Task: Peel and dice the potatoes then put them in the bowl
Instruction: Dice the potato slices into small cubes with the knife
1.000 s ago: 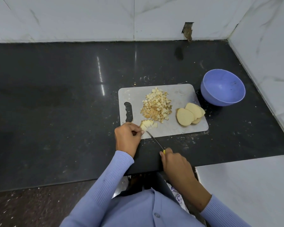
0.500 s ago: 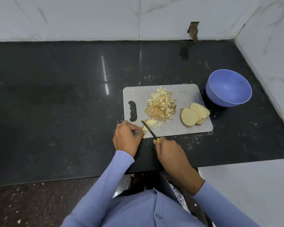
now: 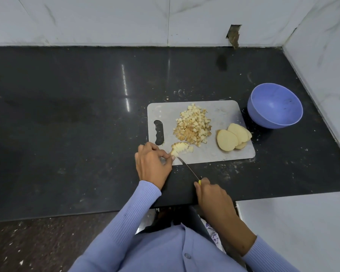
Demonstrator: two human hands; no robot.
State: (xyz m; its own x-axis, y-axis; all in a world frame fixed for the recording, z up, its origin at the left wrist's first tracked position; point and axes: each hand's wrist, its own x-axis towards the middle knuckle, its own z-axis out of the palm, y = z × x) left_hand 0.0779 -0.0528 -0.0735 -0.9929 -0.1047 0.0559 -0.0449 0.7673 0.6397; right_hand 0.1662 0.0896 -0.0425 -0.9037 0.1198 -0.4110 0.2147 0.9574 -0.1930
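On the black polished counter (image 3: 77, 114), a grey cutting board (image 3: 224, 112) carries diced potato (image 3: 192, 125) and pale slices (image 3: 232, 139); the empty lilac bowl (image 3: 274, 105) stands just right. The left hand (image 3: 152, 163) pinches a half-cut piece (image 3: 180, 149); the right hand (image 3: 212, 195) grips a yellow-handled knife (image 3: 188, 168). White marble walls (image 3: 106, 18) stand behind.

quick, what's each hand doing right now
Left hand: fingers pinch the potato piece being diced.
Right hand: grips the knife by its handle.

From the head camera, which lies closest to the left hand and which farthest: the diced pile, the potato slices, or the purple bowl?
From the left hand:
1. Diced pile, mid-board, just beyond the fingers.
2. Potato slices, at the board's right end.
3. Purple bowl, off the board, far right.
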